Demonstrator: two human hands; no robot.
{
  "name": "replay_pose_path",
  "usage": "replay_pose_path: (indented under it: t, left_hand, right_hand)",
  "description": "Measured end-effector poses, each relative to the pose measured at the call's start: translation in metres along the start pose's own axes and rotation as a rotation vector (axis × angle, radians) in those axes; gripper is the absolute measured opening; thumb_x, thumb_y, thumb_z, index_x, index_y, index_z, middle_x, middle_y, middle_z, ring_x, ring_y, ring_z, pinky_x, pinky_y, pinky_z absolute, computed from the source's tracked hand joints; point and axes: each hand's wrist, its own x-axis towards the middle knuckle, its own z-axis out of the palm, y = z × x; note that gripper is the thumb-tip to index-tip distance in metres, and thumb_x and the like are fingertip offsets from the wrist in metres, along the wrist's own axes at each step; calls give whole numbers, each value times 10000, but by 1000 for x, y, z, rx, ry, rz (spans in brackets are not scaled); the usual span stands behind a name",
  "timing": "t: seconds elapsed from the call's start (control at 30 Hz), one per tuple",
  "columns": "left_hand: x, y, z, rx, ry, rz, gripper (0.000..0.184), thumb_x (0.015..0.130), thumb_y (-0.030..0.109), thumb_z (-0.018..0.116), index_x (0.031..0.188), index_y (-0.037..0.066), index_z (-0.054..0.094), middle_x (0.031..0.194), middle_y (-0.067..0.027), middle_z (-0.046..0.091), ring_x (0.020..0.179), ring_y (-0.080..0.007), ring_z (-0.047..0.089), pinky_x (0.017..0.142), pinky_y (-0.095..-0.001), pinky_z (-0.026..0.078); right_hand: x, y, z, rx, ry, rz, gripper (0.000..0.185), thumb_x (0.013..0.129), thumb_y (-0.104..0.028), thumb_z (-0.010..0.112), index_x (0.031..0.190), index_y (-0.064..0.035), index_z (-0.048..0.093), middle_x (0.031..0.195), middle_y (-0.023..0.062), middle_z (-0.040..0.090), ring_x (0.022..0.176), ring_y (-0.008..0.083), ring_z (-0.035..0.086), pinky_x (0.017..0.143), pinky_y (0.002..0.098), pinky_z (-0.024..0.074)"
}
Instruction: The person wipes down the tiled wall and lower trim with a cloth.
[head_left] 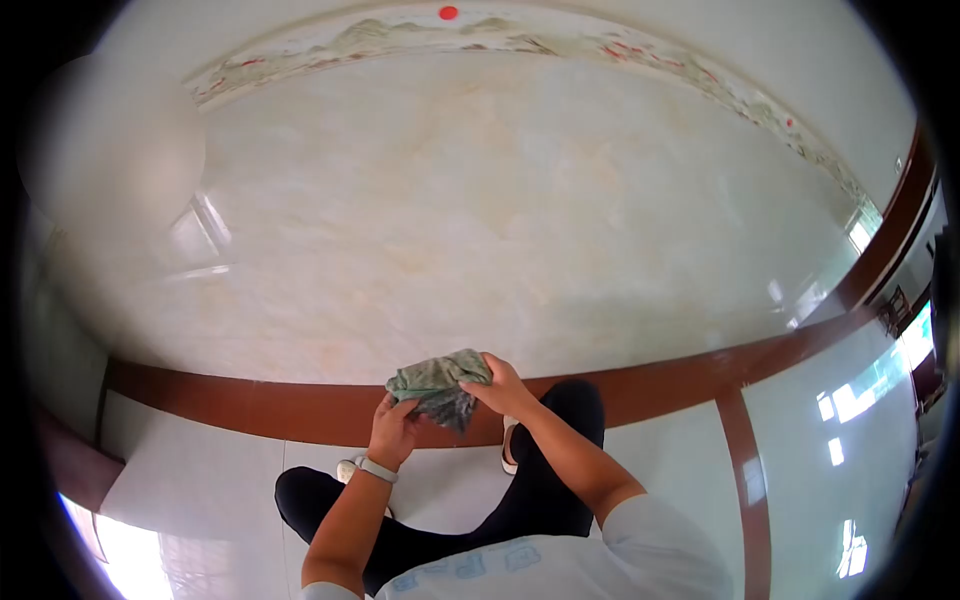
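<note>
A crumpled grey-green cloth (438, 384) is held up between my two hands, in front of my bent knees. My left hand (393, 428) grips its lower left part, with the thumb over the fabric and a light band on the wrist. On the right side of the cloth, my right hand (500, 387) is closed round the edge, thumb on top. Some of the fingers of both hands are hidden behind the folds.
A glossy marbled tile wall (480, 210) rises ahead, with a painted border (360, 45) at its top. Along its foot runs a red-brown strip (240, 405). Pale floor tiles (660, 470) lie below. At the far right stands a wooden chair (894, 311).
</note>
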Motion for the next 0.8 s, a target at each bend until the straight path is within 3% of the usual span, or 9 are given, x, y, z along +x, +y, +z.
replay_pose_path:
  t: [0.07,0.17,0.3,0.47,0.57,0.63,0.73,0.8]
  left_hand:
    - [-8,5,26,51,11,5,264,865,-6,531,1120,62,533,1015,-54,620,901,-166,614,758,-268,520]
    - [4,8,49,-14,-58,16,258,862,-14,531,1113,46,534,1001,-54,620,899,-168,613,766,-292,513]
    - [14,71,-3,158,-117,-36,244,863,5,548,1106,24,547,913,-34,593,832,-153,589,809,-307,498]
    - [27,79,-45,274,164,1,246,872,59,554,1118,67,557,882,-14,567,798,-127,571,726,-257,499]
    - [28,90,-49,-32,251,35,229,874,103,560,1101,82,570,870,-2,562,763,-121,562,680,-240,488]
    - [28,98,-45,-139,298,-13,164,873,134,565,1032,104,590,801,27,567,721,-110,557,639,-229,477]
    - [30,104,-54,-299,286,-74,121,881,134,549,992,114,593,761,41,578,711,-105,567,632,-231,485]
    - [26,102,-60,-398,240,-92,105,885,134,539,973,119,595,744,44,584,704,-102,574,624,-232,489]
  right_hand:
    - [-6,6,-10,38,109,-81,380,781,-96,695,1115,-5,539,985,64,621,893,117,581,789,279,469]
    - [9,-43,-37,203,199,-92,384,762,-67,699,1107,-7,542,974,50,617,894,112,576,790,276,467]
    - [41,-117,-44,264,447,-280,426,717,-7,701,1111,-5,538,966,44,610,869,117,585,740,266,486]
    - [51,-194,-130,68,622,-571,451,699,17,693,1124,11,542,968,55,632,894,112,586,773,255,486]
    - [55,-241,-173,-62,845,-607,434,693,40,689,1107,10,563,969,49,640,889,104,587,775,258,482]
    - [71,-255,-208,-117,1067,-728,401,732,-30,687,1110,27,567,1064,108,619,958,168,594,829,297,468]
    - [106,-257,-267,-608,1473,-756,448,792,-163,661,1164,50,531,1206,197,544,1079,296,548,925,374,424]
    - [144,-233,-298,-771,1630,-777,492,811,-226,634,1192,57,504,1266,229,486,1137,359,487,978,414,373]
